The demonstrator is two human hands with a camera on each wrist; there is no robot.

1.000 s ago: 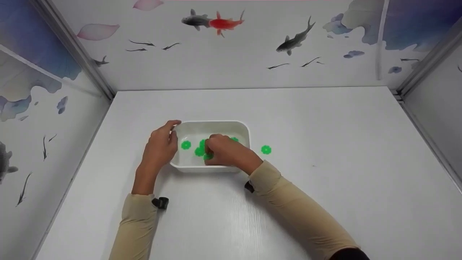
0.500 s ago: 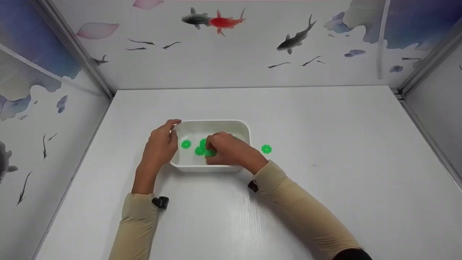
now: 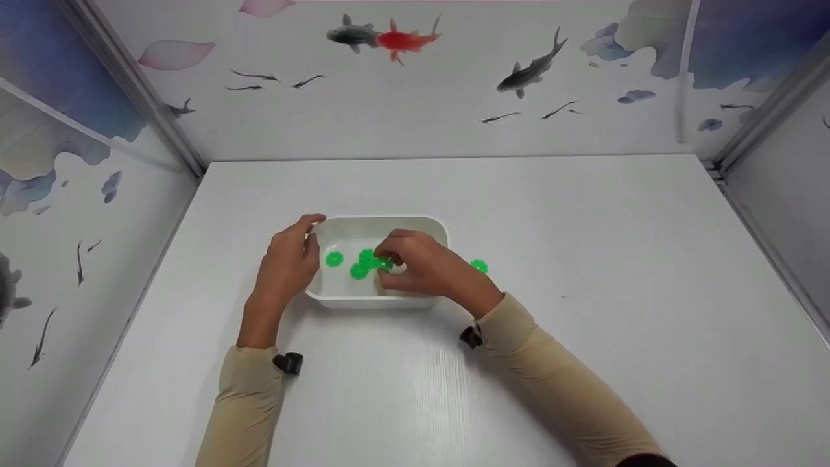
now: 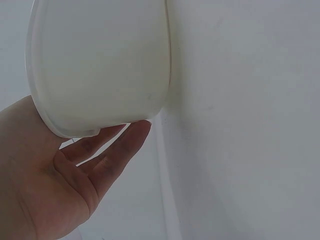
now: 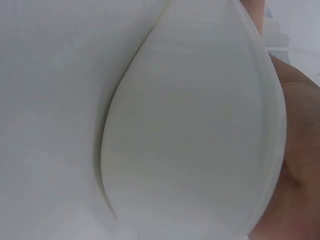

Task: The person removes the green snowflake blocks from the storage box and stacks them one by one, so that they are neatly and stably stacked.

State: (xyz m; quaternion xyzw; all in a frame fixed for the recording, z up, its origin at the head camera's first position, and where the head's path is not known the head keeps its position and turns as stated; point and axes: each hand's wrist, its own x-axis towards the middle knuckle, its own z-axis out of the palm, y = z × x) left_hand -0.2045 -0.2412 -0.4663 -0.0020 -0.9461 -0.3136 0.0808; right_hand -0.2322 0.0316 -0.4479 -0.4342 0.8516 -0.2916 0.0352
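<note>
A white rectangular plastic box (image 3: 373,302) stands on the table with several green flower-shaped pieces inside. My left hand (image 3: 285,266) grips its left end; in the left wrist view, the fingers (image 4: 117,155) lie against the outer wall. Over the box's interior, my right hand (image 3: 421,263) pinches a green flower-shaped piece (image 3: 384,264) between thumb and fingers. Close by on the box floor are a green piece (image 3: 359,271) and another green piece (image 3: 367,257). A separate green piece (image 3: 334,259) lies nearer the left hand. The box wall (image 5: 190,130) hides the right fingertips in the right wrist view.
Right of the box, one more green piece (image 3: 479,266) lies on the white table (image 3: 583,227), partly behind the right wrist. Printed panels with fish (image 3: 405,43) enclose the table at the back and sides.
My right hand has risen slightly and shifted right, with a green piece now visible between its fingertips. The left hand and the box have stayed put.
</note>
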